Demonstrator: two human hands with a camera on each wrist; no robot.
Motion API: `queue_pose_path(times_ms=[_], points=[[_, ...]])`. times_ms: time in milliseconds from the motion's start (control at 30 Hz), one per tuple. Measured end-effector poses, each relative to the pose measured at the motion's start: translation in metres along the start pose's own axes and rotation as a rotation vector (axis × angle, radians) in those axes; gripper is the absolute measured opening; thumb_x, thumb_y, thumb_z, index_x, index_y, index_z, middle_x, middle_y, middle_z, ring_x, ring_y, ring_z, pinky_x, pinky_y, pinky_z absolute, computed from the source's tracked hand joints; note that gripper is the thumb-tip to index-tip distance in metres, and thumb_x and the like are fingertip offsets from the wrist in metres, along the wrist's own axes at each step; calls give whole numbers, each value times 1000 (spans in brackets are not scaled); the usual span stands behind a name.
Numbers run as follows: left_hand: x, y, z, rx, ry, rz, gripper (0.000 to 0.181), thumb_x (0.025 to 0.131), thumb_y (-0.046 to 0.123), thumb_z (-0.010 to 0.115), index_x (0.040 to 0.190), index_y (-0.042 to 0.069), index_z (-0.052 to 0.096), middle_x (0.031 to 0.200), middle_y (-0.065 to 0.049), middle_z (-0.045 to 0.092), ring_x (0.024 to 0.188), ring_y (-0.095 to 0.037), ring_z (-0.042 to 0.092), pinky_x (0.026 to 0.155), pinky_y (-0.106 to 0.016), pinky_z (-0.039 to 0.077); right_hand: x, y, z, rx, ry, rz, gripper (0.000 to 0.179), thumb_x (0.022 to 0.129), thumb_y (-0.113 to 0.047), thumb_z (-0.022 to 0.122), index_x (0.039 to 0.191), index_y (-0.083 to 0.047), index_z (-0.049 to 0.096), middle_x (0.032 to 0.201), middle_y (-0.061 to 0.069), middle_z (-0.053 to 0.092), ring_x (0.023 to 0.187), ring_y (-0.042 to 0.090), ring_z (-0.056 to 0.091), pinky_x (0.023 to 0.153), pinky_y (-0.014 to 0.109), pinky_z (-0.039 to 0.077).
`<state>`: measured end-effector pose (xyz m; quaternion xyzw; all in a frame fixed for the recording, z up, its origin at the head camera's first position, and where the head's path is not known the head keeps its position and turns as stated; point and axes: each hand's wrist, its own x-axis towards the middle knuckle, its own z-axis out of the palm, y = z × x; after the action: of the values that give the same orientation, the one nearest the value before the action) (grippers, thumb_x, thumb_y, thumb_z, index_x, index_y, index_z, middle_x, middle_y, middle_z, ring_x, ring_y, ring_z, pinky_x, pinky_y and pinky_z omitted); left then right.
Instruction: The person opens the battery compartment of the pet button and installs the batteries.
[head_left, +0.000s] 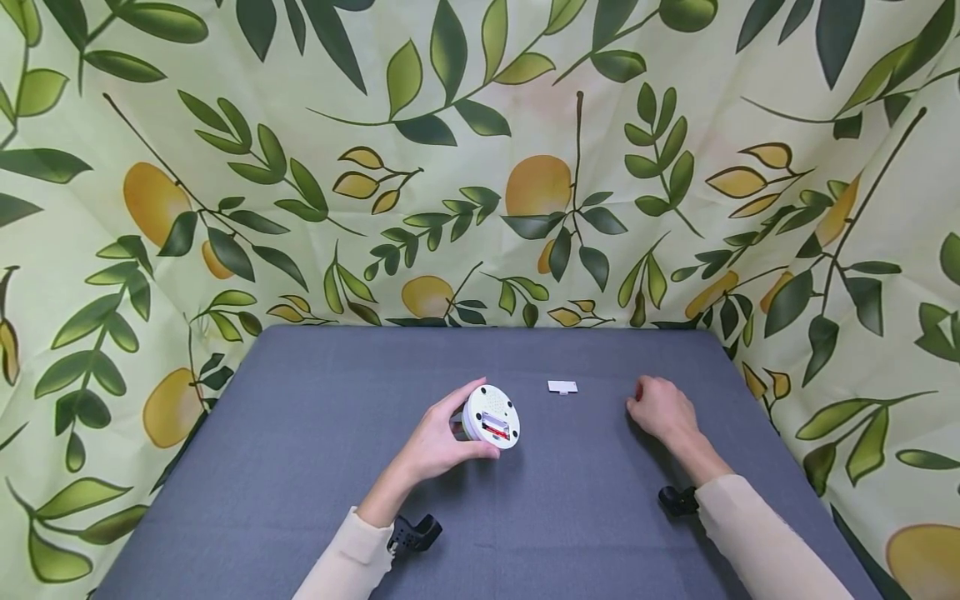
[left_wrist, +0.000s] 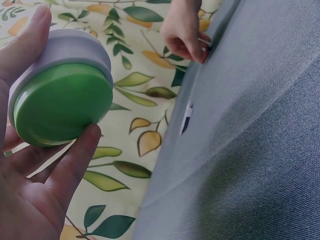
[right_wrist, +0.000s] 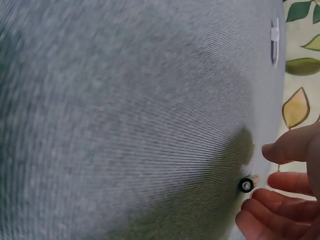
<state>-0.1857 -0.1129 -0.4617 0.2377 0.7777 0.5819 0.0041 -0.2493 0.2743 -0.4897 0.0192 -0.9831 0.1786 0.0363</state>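
My left hand (head_left: 442,437) grips a round white device (head_left: 491,400) by its rim, thumb on one side and fingers on the other. In the head view its underside shows an uncovered battery compartment (head_left: 495,427) with something red inside. A green dome (left_wrist: 65,105) forms its other face in the left wrist view. At the right, my right hand (head_left: 663,408) is low over the table, fingers loosely bent, thumb apart from them. Close to its fingertips is a small battery (right_wrist: 246,185), seen end-on; whether the fingers touch it is hard to tell.
A small white battery cover (head_left: 562,387) lies on the grey table (head_left: 360,367) between the hands, farther back. Leaf-patterned cloth (head_left: 465,150) hangs behind the table and along its sides. A black wrist camera (head_left: 416,533) sits under the left wrist, another (head_left: 677,500) by the right.
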Motion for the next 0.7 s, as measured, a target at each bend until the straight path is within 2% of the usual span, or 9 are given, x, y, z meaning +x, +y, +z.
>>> queue_pose_path(times_ms=[33,267,433,567,700], points=[[0,0,0,-2,0,0,96,68,12,96,151,13,49,143,-10,55,115,-22,59,89,-36,57,0,1,0,-2,-3,11,16,90,-15,65,81,-5,58,74,10,56,63,27,52,53,43,42],[-4,40,-4,17,-8,-22,92,70,4,93,149,0,48,143,-18,55,114,-23,59,90,-40,56,0,5,2,10,-9,54,20,88,-11,61,72,-9,48,67,7,47,59,24,44,52,38,34],[-4,37,-3,29,-13,-29,92,70,5,93,150,1,47,142,-18,55,114,-23,58,89,-36,57,-1,5,1,6,-6,45,24,88,-7,59,70,-10,43,65,6,41,59,22,38,52,37,30],[-5,38,-4,34,-12,-26,91,71,6,93,149,1,48,141,-18,55,113,-23,58,88,-33,57,-1,7,2,1,-19,38,23,90,-8,61,72,-9,47,67,8,45,61,24,42,54,39,33],[-5,39,-4,25,-7,-25,90,70,4,93,149,0,48,140,-19,56,113,-23,59,88,-32,56,0,8,3,-3,-18,24,14,88,-7,62,76,-6,54,73,10,54,63,27,48,54,42,39]])
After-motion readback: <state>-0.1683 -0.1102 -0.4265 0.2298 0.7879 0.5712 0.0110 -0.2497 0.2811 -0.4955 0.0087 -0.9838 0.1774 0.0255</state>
